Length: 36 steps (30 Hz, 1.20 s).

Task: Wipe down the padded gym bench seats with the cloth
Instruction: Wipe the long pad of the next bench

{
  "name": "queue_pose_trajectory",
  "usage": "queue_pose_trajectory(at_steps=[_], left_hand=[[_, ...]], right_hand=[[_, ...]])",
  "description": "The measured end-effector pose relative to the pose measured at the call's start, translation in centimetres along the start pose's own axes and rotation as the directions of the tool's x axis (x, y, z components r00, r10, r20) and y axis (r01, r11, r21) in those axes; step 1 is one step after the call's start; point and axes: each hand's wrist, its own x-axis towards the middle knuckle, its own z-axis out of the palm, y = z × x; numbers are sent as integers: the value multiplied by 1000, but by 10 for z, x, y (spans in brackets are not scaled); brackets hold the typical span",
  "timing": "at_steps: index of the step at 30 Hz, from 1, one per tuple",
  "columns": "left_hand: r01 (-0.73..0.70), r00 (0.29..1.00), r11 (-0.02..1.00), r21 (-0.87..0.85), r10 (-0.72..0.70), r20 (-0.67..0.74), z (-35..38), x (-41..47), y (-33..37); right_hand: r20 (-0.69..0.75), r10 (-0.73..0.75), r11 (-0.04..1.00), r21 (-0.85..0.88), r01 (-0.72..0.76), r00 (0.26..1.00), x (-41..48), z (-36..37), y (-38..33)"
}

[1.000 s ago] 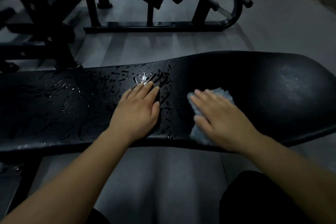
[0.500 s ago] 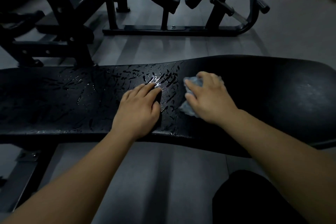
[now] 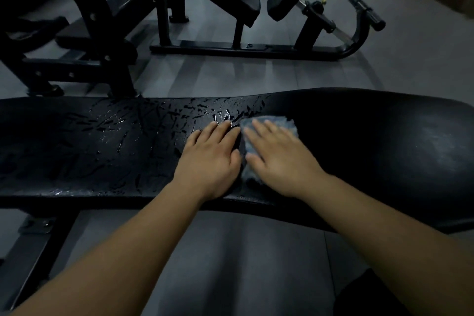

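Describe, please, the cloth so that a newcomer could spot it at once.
Find the long black padded bench across the foreground. Near its middle, the right hand lies flat on the cloth. It alone is pale grey-blue against the black pad.

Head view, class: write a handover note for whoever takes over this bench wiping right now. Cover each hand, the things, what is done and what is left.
Left hand: flat, fingers straight, resting on the long black padded bench seat, holding nothing.
Right hand: flat, pressing the grey-blue cloth onto the seat, close beside the other hand.
Done: the seat to the right of the cloth shows no drops and looks wiped.
Left: droplets cover the seat from the cloth leftward; wipe that stretch.
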Motion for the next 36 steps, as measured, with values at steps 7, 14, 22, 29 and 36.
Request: queue_pose_trajectory(at_steps=[7,14,22,29,36], left_hand=[[-4,999,1000,1,4,-34,2,3,-2],[71,997,997,-20,-71,10,0,3,-1],[60,998,998,-30,-60,7,0,7,-1],[-11,1000,1000,-15,11,-19,-9,14,-16],[53,999,998,41,-53,3,-13,17,-49]], right_hand=[[-1,177,984,-26,-177,984,32,-8,57],[34,-31,997,68,29,999,26,-5,8],[-31,300,952,75,-297,953,97,-10,32],[17,-23,998,65,21,1000,39,-3,35],[11,144,989,-27,-144,989,111,3,4]])
